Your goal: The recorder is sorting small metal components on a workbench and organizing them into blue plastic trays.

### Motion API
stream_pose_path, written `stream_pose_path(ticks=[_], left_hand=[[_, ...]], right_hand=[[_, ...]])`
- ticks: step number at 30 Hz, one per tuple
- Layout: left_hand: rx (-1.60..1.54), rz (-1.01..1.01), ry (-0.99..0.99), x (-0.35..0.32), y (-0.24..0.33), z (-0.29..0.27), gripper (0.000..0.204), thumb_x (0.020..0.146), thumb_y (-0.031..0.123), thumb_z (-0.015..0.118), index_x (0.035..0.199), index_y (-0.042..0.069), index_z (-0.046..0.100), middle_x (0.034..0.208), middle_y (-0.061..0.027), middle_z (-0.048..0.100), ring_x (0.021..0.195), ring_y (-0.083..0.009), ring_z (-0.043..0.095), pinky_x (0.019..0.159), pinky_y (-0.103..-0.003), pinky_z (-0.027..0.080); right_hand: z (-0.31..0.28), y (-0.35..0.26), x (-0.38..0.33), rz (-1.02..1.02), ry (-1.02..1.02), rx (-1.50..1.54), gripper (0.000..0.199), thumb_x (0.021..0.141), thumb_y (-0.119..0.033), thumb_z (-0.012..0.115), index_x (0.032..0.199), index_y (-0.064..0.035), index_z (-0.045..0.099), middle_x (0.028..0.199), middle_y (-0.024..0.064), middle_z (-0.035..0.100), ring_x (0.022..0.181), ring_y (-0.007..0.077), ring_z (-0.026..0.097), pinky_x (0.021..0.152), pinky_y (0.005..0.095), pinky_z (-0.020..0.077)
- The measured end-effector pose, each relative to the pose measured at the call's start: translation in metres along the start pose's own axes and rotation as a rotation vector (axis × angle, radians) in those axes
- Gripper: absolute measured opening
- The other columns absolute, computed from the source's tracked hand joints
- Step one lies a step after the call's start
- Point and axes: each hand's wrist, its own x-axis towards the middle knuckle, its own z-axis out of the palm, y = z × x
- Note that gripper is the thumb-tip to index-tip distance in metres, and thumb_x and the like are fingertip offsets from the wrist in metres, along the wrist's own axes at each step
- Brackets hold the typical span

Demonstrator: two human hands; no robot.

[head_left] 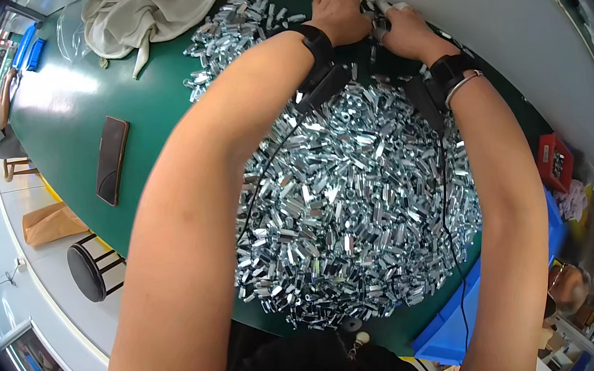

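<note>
Near the bench's (154,106) left edge lies a dark case (112,160), with a cloth (142,12) at its far edge. A heap of metal nuts (351,201) fills the middle. At the far edge, left hand (339,13) and right hand (404,28) together pinch a small metal part (380,25).

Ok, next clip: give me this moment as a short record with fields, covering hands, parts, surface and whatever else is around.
left hand: at the far table edge, on small metal parts
right hand: beside it, fingers on the same parts
wrists: black straps with cables
parts: big heap of shiny metal spacers
table: green
cloth: crumpled, far left
phone: dark, flat, left of the heap
stool: black, on the floor
bin: red, right
</note>
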Motion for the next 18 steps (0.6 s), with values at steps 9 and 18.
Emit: stream_pose_path(ticks=[9, 18], left_hand=[[-0.176, 0.169, -0.554, -0.045, 0.035, -0.048, 0.039, 0.078, 0.027, 0.053, 0.112, 0.007, 0.057, 0.109, -0.0172, 0.058, 0.104, -0.0337, 0.053, 0.09, -0.04, 0.041], [0.047, 0.258, -0.05, -0.06, -0.07, -0.133, 0.045, 0.085, 0.032, 0.052, 0.121, 0.005, 0.05, 0.118, -0.0194, 0.053, 0.109, -0.034, 0.049, 0.094, -0.037, 0.039]], right_hand=[[-0.032, -0.009, -0.067, -0.165, -0.282, 0.129, 0.045, 0.076, -0.021, 0.059, 0.116, -0.0024, 0.052, 0.114, 0.0205, 0.053, 0.109, 0.0352, 0.049, 0.091, 0.0396, 0.04], [-0.098, 0.022, -0.066, -0.197, 0.734, -0.139, 0.043, 0.08, -0.016, 0.059, 0.122, -0.0083, 0.049, 0.111, 0.0175, 0.056, 0.104, 0.0322, 0.052, 0.09, 0.039, 0.0406]])
